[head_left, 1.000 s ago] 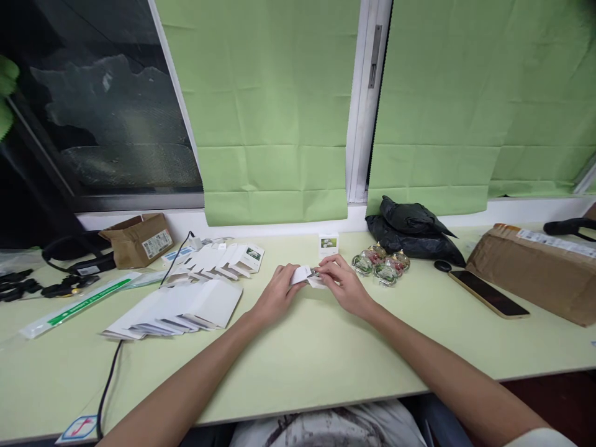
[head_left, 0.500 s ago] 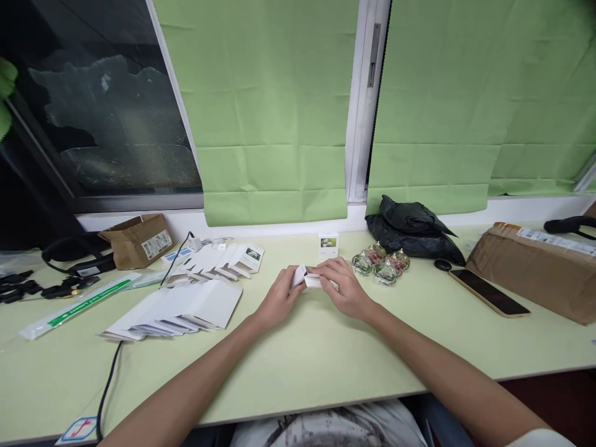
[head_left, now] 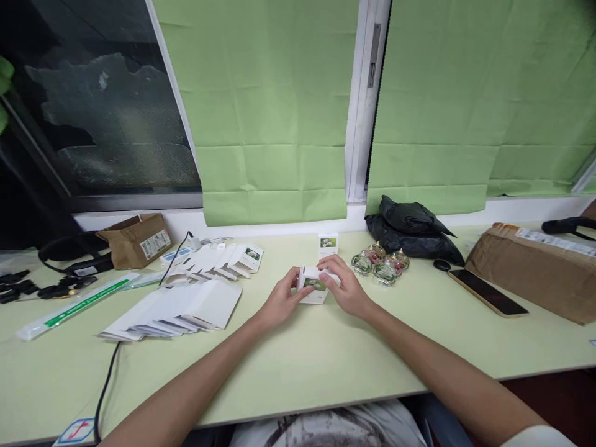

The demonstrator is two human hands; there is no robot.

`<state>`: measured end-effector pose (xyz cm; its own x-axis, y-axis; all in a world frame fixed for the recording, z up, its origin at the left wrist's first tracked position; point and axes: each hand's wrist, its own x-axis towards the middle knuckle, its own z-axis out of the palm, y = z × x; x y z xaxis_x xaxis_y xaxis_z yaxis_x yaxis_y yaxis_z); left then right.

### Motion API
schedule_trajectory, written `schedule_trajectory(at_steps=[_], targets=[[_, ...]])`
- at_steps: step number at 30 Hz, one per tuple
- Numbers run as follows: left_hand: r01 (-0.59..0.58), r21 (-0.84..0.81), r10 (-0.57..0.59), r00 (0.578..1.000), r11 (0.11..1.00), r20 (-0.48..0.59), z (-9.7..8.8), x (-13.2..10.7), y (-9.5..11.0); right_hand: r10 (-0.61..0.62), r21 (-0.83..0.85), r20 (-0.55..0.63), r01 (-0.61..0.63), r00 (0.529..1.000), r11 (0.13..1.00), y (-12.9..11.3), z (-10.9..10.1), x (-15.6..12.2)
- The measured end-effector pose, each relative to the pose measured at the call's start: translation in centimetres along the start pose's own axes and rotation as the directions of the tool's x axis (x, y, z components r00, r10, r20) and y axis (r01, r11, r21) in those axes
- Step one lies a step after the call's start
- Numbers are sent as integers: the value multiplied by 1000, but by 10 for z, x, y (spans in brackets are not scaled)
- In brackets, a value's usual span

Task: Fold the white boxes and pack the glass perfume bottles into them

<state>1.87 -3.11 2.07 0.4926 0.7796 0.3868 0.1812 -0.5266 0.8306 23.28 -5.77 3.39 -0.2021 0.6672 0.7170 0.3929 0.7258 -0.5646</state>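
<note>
A small white carton (head_left: 313, 288) with a green picture on its front stands on the pale green table (head_left: 298, 354), held between both hands. My left hand (head_left: 280, 299) grips its left side, fingers curled round the edge. My right hand (head_left: 342, 287) closes over its top and right side. A matching finished carton (head_left: 328, 244) stands further back by the window sill. Several small glass bottles (head_left: 380, 264) with pink and green contents cluster just right of my right hand.
Flat white carton blanks lie fanned at the left (head_left: 177, 308), with more printed ones behind (head_left: 223, 257). A brown box (head_left: 135, 239), cables and a black cord (head_left: 105, 388) sit at the left. A black bag (head_left: 410, 226), phone (head_left: 487, 293) and brown parcel (head_left: 535, 270) are on the right.
The folded white piece has been turned and set upright as a box, its picture face now towards me. Both hands shifted slightly nearer around it.
</note>
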Motion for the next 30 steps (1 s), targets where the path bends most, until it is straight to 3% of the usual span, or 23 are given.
schedule_trajectory(at_steps=[9, 11, 17, 30], targets=[[104, -190, -85, 991, 976, 102, -4, 2, -3, 144, 230, 34, -148, 989, 962, 12, 2, 1], [96, -155, -84, 993, 983, 84, -6, 3, -3, 137, 217, 47, -144, 989, 966, 12, 1, 1], [-21, 94, 33, 992, 995, -124, -9, 2, -1, 36, 126, 71, -45, 997, 991, 10, -2, -1], [-33, 268, 74, 986, 963, -148, -11, 1, -10, 49, 78, 84, -56, 995, 995, 10, 0, 4]])
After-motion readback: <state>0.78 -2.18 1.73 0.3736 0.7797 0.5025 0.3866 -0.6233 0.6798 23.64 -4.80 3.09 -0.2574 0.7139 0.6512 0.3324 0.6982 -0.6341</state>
